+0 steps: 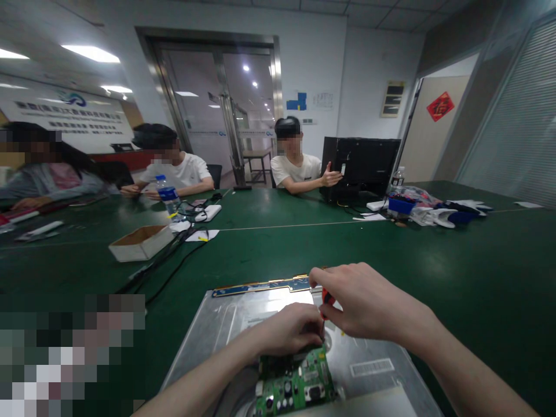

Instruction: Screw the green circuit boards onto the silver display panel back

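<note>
My right hand [354, 295] grips the red and black handle of a screwdriver [326, 298], held upright. Its shaft points down at the far edge of a green circuit board [299, 379]. Close to the shaft, my left hand [295, 327] has its fingers curled together just above that edge. Whether they pinch the shaft or a small part, I cannot make out. The board lies on a silver metal panel [371, 350] with a barcode label. Along the panel's far edge runs a narrow blue circuit strip [256, 288]. The screwdriver's tip is hidden.
Beyond the panel on the green table [456, 272] are an open cardboard box [141, 246], black cables [174, 258] and a water bottle [168, 197]. A black monitor [360, 165] and a pile of parts [417, 205] stand right. Several people sit across and to the left.
</note>
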`<control>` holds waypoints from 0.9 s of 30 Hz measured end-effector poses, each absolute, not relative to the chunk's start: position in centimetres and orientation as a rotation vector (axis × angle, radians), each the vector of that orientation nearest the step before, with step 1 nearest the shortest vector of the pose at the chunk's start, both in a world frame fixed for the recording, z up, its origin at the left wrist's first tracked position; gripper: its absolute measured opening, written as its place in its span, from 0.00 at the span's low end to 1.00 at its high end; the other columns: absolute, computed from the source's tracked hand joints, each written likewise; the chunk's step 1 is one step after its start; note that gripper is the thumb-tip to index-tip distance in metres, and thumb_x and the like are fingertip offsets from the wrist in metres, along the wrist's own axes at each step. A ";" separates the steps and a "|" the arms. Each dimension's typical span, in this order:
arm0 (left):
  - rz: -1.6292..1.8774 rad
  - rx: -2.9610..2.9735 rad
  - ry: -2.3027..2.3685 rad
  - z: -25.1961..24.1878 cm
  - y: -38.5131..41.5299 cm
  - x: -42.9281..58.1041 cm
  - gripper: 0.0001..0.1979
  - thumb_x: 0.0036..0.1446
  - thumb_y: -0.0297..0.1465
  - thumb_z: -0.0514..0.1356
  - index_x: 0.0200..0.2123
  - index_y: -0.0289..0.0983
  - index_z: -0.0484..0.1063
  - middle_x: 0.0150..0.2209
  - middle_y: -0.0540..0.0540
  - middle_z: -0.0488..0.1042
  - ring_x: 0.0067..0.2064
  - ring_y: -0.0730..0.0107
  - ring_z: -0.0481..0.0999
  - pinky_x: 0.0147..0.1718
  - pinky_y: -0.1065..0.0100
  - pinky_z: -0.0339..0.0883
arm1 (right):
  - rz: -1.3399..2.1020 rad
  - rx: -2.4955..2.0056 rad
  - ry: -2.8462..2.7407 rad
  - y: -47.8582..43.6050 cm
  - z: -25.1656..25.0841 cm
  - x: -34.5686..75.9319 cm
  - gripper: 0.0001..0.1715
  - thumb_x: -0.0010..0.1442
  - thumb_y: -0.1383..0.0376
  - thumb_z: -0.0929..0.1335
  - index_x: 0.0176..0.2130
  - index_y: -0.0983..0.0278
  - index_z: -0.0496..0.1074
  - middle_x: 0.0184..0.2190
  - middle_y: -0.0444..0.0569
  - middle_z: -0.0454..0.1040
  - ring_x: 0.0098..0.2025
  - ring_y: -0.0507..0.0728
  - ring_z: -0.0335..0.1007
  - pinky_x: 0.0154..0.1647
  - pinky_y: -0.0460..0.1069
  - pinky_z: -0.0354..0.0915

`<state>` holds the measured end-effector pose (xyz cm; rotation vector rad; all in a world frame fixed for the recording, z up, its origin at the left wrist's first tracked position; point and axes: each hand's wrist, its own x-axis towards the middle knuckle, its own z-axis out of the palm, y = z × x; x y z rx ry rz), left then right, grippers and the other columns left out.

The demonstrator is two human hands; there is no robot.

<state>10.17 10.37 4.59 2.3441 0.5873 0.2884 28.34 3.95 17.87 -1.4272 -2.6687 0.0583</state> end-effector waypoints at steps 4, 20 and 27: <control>0.295 2.332 0.586 4.8 10.3 10.1 0.06 0.50 0.20 0.64 0.31 0.36 0.74 0.32 0.51 0.75 0.36 0.69 0.75 0.35 0.73 0.65 | 0.036 -1.467 -2.656 4.3 17.7 28.2 0.06 0.58 0.67 0.67 0.38 0.62 0.66 0.32 0.47 0.78 0.31 0.57 0.73 0.25 0.48 0.44; 0.244 2.345 0.625 4.9 10.3 10.2 0.06 0.51 0.20 0.63 0.31 0.36 0.74 0.32 0.52 0.76 0.35 0.70 0.75 0.35 0.74 0.64 | 0.019 -1.502 -2.618 4.4 17.7 28.4 0.09 0.60 0.60 0.69 0.38 0.61 0.67 0.32 0.45 0.79 0.31 0.58 0.75 0.25 0.48 0.47; 0.243 2.360 0.666 5.0 10.2 10.2 0.05 0.52 0.22 0.64 0.32 0.36 0.73 0.32 0.51 0.76 0.35 0.70 0.74 0.34 0.73 0.64 | -0.028 -1.518 -2.637 4.4 17.9 28.2 0.05 0.60 0.64 0.68 0.38 0.62 0.68 0.31 0.47 0.79 0.31 0.59 0.76 0.24 0.48 0.46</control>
